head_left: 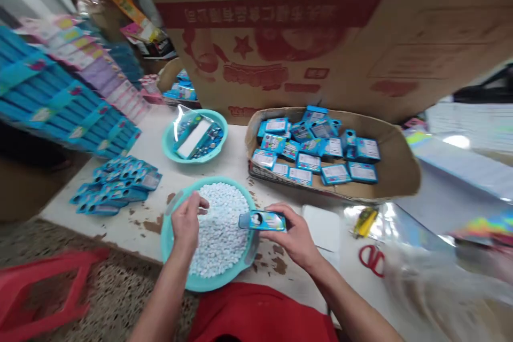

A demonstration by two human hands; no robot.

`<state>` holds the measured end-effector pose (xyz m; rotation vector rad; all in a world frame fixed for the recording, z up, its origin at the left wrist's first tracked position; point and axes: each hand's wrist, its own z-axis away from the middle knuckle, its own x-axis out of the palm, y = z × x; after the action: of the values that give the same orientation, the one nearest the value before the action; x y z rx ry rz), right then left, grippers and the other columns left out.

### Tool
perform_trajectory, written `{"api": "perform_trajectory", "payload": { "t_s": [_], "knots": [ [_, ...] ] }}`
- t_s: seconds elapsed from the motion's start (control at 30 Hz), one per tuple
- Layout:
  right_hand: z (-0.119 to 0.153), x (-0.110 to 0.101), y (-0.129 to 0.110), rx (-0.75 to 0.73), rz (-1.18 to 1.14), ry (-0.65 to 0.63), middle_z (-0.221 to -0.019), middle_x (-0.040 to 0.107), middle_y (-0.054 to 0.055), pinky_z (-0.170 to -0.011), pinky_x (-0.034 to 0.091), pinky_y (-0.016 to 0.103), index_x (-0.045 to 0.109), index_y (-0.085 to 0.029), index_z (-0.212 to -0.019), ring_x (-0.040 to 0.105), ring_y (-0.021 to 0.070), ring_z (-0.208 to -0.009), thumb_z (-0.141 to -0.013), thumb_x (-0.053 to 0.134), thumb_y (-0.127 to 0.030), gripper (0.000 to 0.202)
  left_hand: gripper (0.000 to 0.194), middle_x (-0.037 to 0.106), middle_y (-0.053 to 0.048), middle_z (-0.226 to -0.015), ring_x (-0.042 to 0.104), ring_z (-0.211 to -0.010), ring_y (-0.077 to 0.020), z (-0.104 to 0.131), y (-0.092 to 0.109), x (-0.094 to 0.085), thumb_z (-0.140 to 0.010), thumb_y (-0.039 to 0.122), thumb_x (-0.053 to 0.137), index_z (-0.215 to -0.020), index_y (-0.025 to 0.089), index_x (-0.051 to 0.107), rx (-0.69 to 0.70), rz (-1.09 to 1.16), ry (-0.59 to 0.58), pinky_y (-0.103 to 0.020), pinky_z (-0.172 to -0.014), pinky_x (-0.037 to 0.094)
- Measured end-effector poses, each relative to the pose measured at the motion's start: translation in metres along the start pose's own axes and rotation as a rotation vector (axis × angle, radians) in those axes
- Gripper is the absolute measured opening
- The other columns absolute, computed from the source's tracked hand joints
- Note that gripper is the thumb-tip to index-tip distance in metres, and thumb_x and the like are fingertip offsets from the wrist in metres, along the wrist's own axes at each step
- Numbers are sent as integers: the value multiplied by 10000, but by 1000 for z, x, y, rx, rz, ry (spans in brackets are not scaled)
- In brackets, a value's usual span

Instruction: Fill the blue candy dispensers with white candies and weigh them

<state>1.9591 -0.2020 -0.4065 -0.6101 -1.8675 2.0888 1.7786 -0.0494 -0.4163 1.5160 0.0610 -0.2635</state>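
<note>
My right hand [295, 238] grips a small blue printed box [269, 220] between thumb and fingers. The box lies on its side in the air, and its left end, with a flap, reaches over the right rim of a turquoise basin [208, 283]. Small pale candy-like pellets [222, 224] fill much of that basin. Over the basin's left side hovers my left hand [185, 224], its fingers curled together. Whatever those fingers may pinch is hidden.
A cut-down cardboard tray [396, 171] holds many blue boxes. Flat blue cartons [116, 184] lie in a pile at left, below tall stacks. A second turquoise basin [164, 141] holds small dark items. Red scissors [372, 260] lie at right; a big carton [280, 64] stands behind.
</note>
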Motion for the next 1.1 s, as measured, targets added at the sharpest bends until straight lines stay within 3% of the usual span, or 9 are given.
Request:
{"api": "perform_trajectory", "payload": {
  "t_s": [0.1,0.23,0.37,0.5,0.57,0.63,0.73,0.87,1.1],
  "knots": [
    [27,-64,25,119,173,247,-919,639,41,-770,478,348,635,-211,-926,597,221,-830,-601,782,-465,438,320,648,-91,-1044,561,-1036,-254,4,-44,1,-789,473,530,-882,204,678,160,-578,-292,-397,-913,416],
    [51,-122,75,213,359,521,-913,641,69,-787,477,403,624,-188,-904,594,253,-835,-581,728,-562,505,545,458,-166,-1364,403,-1248,-327,25,-68,15,-832,496,457,-1272,179,510,255,-1056,-336,-527,-1018,278],
    [59,-138,107,232,451,586,-938,639,101,-797,481,443,605,-166,-941,601,275,-859,-608,652,-653,591,625,450,-178,-1349,398,-1218,-341,34,-62,25,-810,523,485,-1331,179,454,311,-1258,-333,-521,-972,304],
    [54,-144,90,-10,706,614,-1121,593,156,-905,433,483,546,-150,-1131,546,312,-1054,-688,630,-629,658,552,491,-166,-1280,437,-1135,-323,30,-59,28,-835,453,453,-1312,176,471,327,-1312,-330,-469,-883,369],
    [34,-157,71,-158,833,598,-1136,594,143,-943,411,462,542,-171,-1149,529,291,-1091,-767,599,-563,550,506,512,-160,-1232,466,-1076,-314,28,-60,29,-840,419,445,-1275,169,505,340,-1327,-308,-442,-833,390],
    [-1,-178,54,-158,934,519,-1113,615,120,-949,409,423,568,-192,-1105,545,265,-1073,-832,555,-489,404,455,523,-155,-1190,487,-1028,-308,27,-61,29,-841,388,440,-1222,164,546,359,-1332,-286,-422,-789,402],
    [-72,-213,46,321,1107,309,-1200,588,121,-919,431,344,529,-177,-1194,550,244,-1101,-836,568,-429,439,375,537,-148,-1126,509,-979,-297,25,-64,28,-837,347,443,-1120,165,607,397,-1305,-270,-401,-755,411],
    [-147,-239,73,642,1184,213,-1062,627,231,-786,477,425,597,-70,-1089,596,363,-989,-675,729,-457,582,301,581,-137,-1022,531,-931,-276,22,-73,25,-827,295,455,-1013,160,649,441,-1228,-249,-374,-784,413],
    [-165,-246,116,768,1318,135,-1250,450,300,-906,373,518,481,-51,-1233,389,439,-1198,-502,736,-698,1009,271,654,-97,-903,582,-876,-248,15,-82,26,-802,329,498,-979,200,656,307,-994,-156,-310,-745,408]
  ]
}}
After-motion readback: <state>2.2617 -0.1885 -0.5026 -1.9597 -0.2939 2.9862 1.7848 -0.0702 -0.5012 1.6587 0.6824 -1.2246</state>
